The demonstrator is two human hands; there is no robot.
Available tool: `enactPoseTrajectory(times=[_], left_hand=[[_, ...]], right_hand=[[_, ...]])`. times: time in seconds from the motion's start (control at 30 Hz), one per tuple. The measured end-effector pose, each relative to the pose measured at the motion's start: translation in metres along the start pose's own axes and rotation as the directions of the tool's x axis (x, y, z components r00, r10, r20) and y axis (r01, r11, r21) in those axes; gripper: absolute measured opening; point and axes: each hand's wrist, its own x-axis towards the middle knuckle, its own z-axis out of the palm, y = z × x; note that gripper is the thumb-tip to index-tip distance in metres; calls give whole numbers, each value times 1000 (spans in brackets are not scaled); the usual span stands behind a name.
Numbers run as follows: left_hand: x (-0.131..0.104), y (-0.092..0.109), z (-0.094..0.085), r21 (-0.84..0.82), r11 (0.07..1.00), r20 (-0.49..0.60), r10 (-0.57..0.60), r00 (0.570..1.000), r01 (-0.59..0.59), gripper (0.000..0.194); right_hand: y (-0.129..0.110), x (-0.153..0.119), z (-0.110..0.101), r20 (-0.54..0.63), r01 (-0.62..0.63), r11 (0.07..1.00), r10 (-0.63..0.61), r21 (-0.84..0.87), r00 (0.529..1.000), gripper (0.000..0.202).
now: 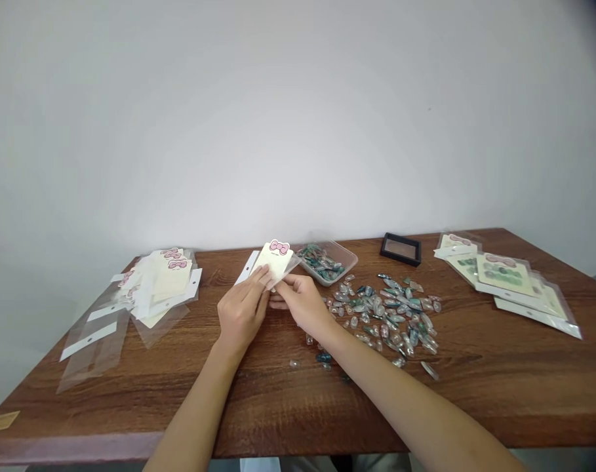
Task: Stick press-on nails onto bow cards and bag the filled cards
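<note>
A cream card with a pink bow (275, 260) lies within or against a clear plastic bag (292, 265), tilted up in the middle of the table. My left hand (242, 308) has its fingers closed over the card's lower left part. At the card's lower right corner, my right hand (301, 300) pinches the plastic's edge. A white bag strip (247, 267) shows left of the card. Whether the card is fully inside the plastic cannot be made out.
A clear tray (347, 256) of green nail tips stands behind my right hand. Loose nail tips (396, 308) spread right of it, near a black frame (400, 249). Cards and bags (172, 278) lie left, filled packets (507, 274) right, on the wooden table (179, 387).
</note>
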Motion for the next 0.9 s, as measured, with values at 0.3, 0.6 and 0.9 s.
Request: enactPoseTrajectory(times=[0.3, 0.6, 0.9], left_hand=[[1, -10, -14, -103, 912, -50, -404, 913, 398, 24], [13, -28, -32, -316, 659, -148, -745, 651, 682, 33], [7, -50, -40, -340, 606, -246, -795, 554, 719, 42]], right_hand=[[9, 5, -10, 17, -86, 994, 88, -70, 996, 17], [-11, 1, -14, 108, -177, 975, 192, -134, 975, 21], [-10, -5, -15, 90, -163, 907, 214, -388, 973, 19]])
